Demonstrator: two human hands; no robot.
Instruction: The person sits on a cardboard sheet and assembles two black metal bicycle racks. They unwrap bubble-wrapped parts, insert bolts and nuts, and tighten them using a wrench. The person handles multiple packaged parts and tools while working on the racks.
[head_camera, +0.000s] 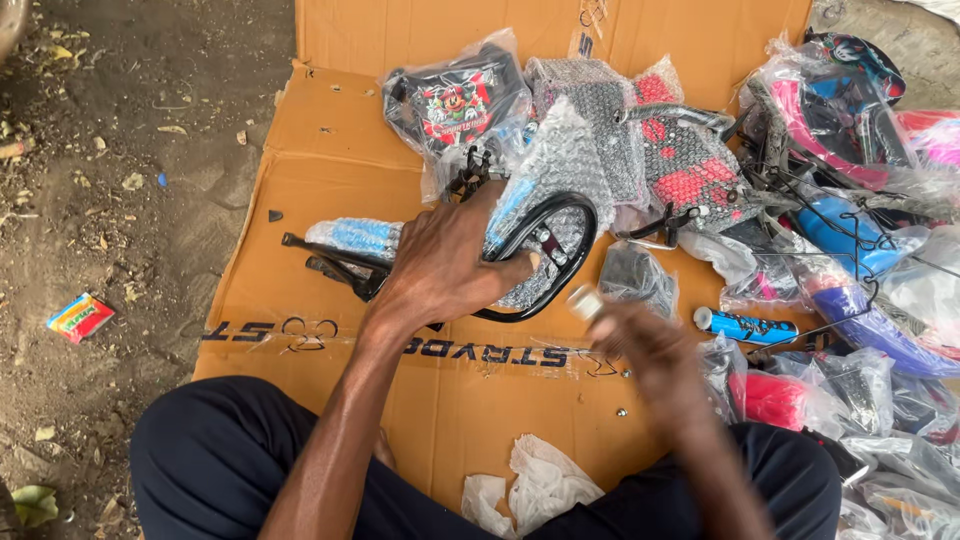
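Note:
My left hand (445, 265) grips a black metal bicycle frame part (560, 215) wrapped in bubble wrap, its curved black loop lying on the flattened brown cardboard (330, 170). My right hand (650, 345) is blurred in motion just right of the loop. It pinches a small pale cylindrical piece (583, 300) at the fingertips. A blue-wrapped tube (355, 235) sticks out to the left of the frame.
Many plastic-bagged bicycle parts lie to the right: a pink and blue piece (830, 120), a red-black wrapped part (690, 170), a blue cylinder (745, 325). A bagged printed plate (455, 100) sits behind. Crumpled white plastic (535, 485) lies by my knees. Bare dirt (120, 200) lies left.

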